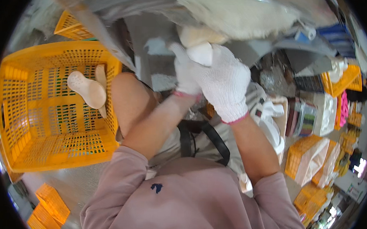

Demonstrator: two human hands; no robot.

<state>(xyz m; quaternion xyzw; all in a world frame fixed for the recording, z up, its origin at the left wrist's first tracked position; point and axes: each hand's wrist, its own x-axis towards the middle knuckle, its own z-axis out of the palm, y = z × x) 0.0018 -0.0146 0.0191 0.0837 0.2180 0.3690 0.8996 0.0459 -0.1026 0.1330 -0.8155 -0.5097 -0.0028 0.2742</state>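
Cream insole (200, 52) pinched between both gloved hands, right hand (225, 81) closed over it, left hand (185, 74) gripping beneath

The person wears white knit gloves with pink cuffs on the left hand (186, 74) and right hand (225, 85), and a dusty-pink sweatshirt with pushed-up sleeves.

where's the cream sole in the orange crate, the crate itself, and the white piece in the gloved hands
cream sole (86, 89): head view, on its broad middle
orange crate (55, 150): head view, on its bare slotted floor
white piece (200, 53): head view, on its face above the right glove
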